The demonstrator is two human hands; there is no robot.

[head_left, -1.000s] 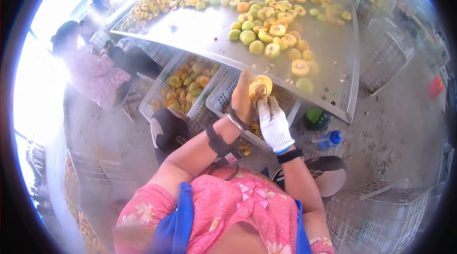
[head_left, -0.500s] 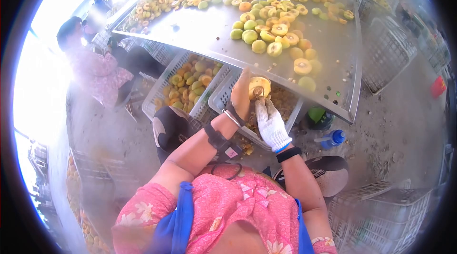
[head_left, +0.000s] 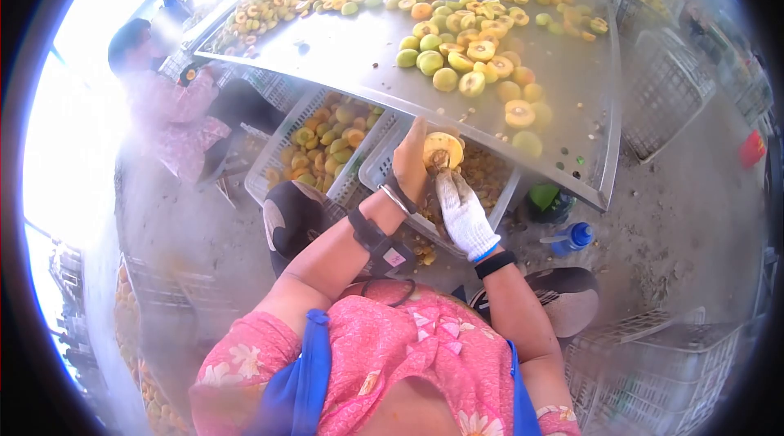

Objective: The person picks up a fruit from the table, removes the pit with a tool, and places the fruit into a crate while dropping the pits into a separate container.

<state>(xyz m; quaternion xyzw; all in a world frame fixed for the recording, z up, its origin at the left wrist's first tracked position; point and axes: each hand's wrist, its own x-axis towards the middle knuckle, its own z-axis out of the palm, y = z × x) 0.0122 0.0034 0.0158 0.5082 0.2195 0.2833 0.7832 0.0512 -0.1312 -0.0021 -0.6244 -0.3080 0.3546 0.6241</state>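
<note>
My bare left hand is closed around a yellow peach half, its cut face turned toward me. My right hand, in a white knitted glove, has its fingers pinched together at the brown pit hollow of that half. Whether a small tool sits in those fingers I cannot make out. Both hands are just off the near edge of the metal table. Below them a grey plastic crate holds brownish-yellow scraps, partly hidden by my arms.
Cut peaches lie in heaps on the table. A second crate of peaches stands to the left, with a co-worker seated beyond it. A blue-capped bottle is on the floor at right. Stacked crates stand farther right.
Both my hands have shifted very slightly left, and the peach half has tilted a little. The co-worker on the left has moved toward the table, with a fruit now visible at the hands.
</note>
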